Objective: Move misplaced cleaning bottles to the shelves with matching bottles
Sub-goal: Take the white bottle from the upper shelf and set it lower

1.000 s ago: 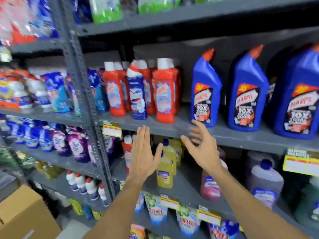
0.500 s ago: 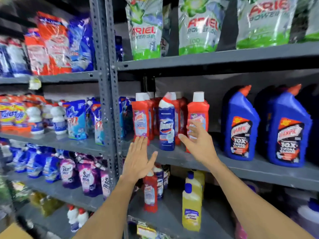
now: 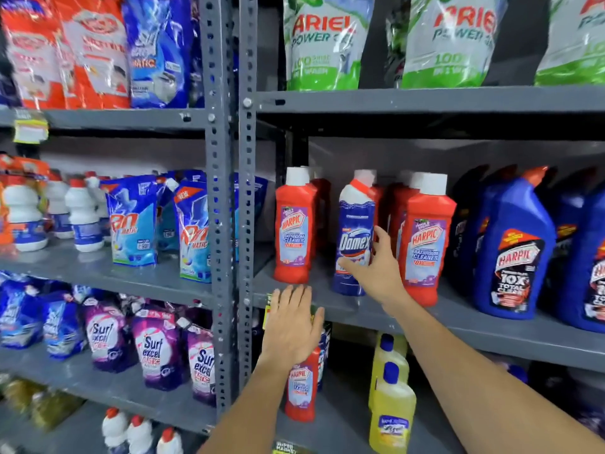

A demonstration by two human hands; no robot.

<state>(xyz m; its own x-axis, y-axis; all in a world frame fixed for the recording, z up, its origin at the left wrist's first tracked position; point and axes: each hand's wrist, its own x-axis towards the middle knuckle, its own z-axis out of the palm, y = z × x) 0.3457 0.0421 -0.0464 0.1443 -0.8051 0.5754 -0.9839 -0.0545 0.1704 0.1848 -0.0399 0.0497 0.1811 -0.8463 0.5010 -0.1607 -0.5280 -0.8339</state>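
A blue and white Domex bottle [image 3: 355, 231] stands on the middle shelf [image 3: 491, 326] among several red Harpic bathroom cleaner bottles [image 3: 293, 229]. My right hand [image 3: 376, 270] is wrapped around the lower part of the Domex bottle, fingers curled on its right side. My left hand [image 3: 293, 326] hovers flat and open in front of the shelf edge below, holding nothing. Behind it on the lower shelf stands another red Harpic bottle [image 3: 301, 388], partly hidden by my left hand.
Big blue Harpic bottles [image 3: 510, 250] fill the right of the middle shelf. Yellow bottles [image 3: 391, 404] stand on the lower shelf. Ariel pouches [image 3: 324, 44] sit on the top shelf. A grey upright post [image 3: 226, 204] splits the racks; pouches and white bottles [image 3: 82, 217] fill the left rack.
The view has moved up and closer to the shelf. My right hand has reached in and closed around the Domex bottle. My left hand stays open near the shelf edge.
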